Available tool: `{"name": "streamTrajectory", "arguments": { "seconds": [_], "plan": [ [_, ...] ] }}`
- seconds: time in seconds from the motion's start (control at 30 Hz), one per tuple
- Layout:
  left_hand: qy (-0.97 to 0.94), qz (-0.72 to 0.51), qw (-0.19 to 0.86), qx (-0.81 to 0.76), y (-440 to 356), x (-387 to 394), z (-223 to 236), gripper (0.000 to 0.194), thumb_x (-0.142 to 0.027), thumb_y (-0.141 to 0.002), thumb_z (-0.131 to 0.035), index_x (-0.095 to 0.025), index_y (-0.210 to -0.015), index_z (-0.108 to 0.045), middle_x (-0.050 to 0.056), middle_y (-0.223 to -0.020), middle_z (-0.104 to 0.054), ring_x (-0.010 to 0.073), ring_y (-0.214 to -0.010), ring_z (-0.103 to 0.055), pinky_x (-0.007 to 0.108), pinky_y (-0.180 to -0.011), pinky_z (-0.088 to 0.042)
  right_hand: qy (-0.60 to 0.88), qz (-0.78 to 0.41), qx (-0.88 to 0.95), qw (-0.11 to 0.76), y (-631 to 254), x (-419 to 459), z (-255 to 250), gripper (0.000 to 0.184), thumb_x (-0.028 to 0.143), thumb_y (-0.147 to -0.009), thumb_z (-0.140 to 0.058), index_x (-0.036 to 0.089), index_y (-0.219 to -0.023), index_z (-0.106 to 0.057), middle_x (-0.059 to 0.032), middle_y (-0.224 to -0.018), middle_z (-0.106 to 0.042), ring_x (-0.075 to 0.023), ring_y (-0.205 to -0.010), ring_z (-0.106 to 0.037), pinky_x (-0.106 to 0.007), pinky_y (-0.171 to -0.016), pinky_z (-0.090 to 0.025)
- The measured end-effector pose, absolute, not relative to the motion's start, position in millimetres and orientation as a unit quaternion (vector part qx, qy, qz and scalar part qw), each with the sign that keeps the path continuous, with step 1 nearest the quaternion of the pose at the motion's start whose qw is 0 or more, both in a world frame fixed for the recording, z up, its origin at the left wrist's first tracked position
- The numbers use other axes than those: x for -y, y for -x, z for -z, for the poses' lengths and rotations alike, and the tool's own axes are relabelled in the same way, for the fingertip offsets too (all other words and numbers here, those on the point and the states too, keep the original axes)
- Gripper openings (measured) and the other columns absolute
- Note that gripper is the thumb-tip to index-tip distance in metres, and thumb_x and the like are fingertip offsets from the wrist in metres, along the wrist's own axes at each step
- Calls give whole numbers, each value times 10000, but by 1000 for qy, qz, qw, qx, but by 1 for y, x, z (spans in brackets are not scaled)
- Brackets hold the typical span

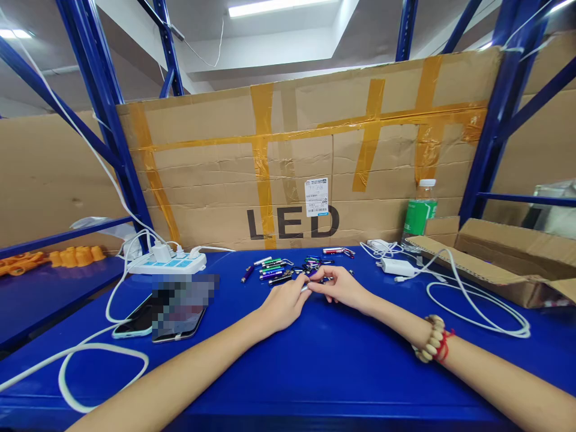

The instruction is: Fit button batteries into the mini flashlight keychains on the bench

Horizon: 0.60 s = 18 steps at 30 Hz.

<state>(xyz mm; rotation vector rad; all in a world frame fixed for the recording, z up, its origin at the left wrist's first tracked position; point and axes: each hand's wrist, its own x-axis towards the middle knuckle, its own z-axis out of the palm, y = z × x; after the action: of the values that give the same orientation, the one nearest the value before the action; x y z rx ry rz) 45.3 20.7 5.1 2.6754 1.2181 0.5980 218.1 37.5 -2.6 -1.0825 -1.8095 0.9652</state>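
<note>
My left hand [284, 305] is closed around a small silver tube [305, 288], which looks like a keychain flashlight. Thumb and forefinger of my right hand [338, 285] pinch at the far end of the same tube, the two hands meeting there. Most of the tube is hidden by fingers. Just behind the hands lies a loose pile of similar small metal tubes in several colours, among them a blue tube [272, 274] and a purple tube [247, 274]. A red tube [333, 251] lies farther back.
Two phones lie at left, one a black phone [191, 327], near a white power strip [168, 264] and a looped white cable [105, 347]. At right are a white adapter [396, 267], a green-labelled bottle [419, 216] and an open cardboard box [508, 246]. A cardboard panel [216, 186] closes the back.
</note>
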Motion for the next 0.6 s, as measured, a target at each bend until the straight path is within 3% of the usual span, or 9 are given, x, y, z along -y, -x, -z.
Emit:
{"name": "streamTrajectory", "arguments": {
  "seconds": [0.4,0.6],
  "plan": [
    [-882,-224,63,-410,-45,-25,1,226,-314,-907,-291,-198,-1032,-439,76,-1027,-623,207,-933,-598,317,-772,-455,415,-384,713,414,-220,-43,5,396,465,-585,-691,126,-747,-565,23,-566,-562,-52,-399,-460,-196,-377,-310],
    [-884,-220,53,-409,-45,-26,1,242,-323,-908,-289,-201,-1047,-445,68,-1016,-628,213,-909,-606,317,-748,-459,419,-385,711,414,-220,-42,5,407,474,-585,-689,121,-752,-576,58,-463,-497,-47,-384,-418,-198,-396,-313]
  ]
}}
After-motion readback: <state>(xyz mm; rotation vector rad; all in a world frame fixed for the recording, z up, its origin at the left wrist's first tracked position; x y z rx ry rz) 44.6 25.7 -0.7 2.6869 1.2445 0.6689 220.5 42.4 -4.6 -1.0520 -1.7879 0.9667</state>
